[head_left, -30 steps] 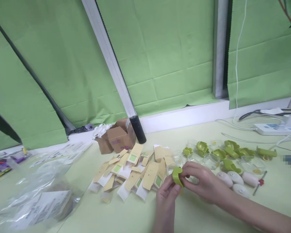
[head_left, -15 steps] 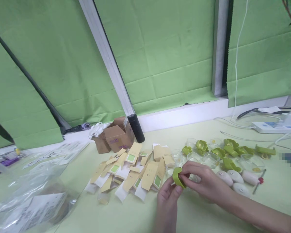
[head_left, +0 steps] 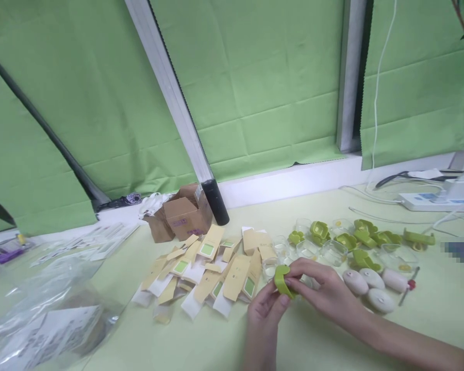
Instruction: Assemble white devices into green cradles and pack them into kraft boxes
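Note:
A green curved plastic piece (head_left: 281,281) is held up over the table between both hands. My left hand (head_left: 267,310) pinches its lower left side with thumb and fingers. From the right, my right hand (head_left: 320,282) grips its inner side, and those fingertips are partly hidden behind the piece. Behind the hands lie several similar green plastic parts (head_left: 365,260) and clear plastic cups (head_left: 334,252). Several white rounded pieces (head_left: 381,300) rest right of my right hand, beside a screwdriver with a red part (head_left: 411,285).
Opened small cardboard boxes (head_left: 235,275) lie piled left of the hands. Behind them stand a brown carton (head_left: 187,219) and a black cylinder (head_left: 215,202). A clear plastic bag (head_left: 58,319) covers the left front. A power strip (head_left: 417,202) with cables sits at the back right.
Both hands keep hold of the green piece in nearly the same place. The view shifts slightly, so the table things appear a little farther left.

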### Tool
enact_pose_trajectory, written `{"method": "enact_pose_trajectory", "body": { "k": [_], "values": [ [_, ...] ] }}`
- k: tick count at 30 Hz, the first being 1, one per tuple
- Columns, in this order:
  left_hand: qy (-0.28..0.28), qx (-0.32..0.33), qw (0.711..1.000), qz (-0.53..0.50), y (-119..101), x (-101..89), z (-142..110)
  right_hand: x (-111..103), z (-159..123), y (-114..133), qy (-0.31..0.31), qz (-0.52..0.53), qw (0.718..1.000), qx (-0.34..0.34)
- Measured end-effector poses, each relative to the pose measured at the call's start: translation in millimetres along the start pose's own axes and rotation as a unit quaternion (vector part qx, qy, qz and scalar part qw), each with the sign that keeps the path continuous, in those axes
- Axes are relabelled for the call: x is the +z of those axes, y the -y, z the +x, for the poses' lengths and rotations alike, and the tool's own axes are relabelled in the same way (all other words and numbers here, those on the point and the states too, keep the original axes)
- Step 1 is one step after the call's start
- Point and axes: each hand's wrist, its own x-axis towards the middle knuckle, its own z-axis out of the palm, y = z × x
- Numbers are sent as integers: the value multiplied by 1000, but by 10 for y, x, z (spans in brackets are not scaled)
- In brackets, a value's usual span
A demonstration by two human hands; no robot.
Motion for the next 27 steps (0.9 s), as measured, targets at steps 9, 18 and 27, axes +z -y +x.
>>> {"method": "enact_pose_trajectory", "body": {
  "k": [9,18,27],
  "values": [
    [-33,-47,995,87,53,-39,-10,-155,75,125,94,-37,994,31],
    [78,-55,994,60,100,9,-73,-386,-227,249,203,-154,965,-62],
    [174,-119,975,67,209,-17,-102,-520,-423,308,194,-195,955,-115]
  ]
}}
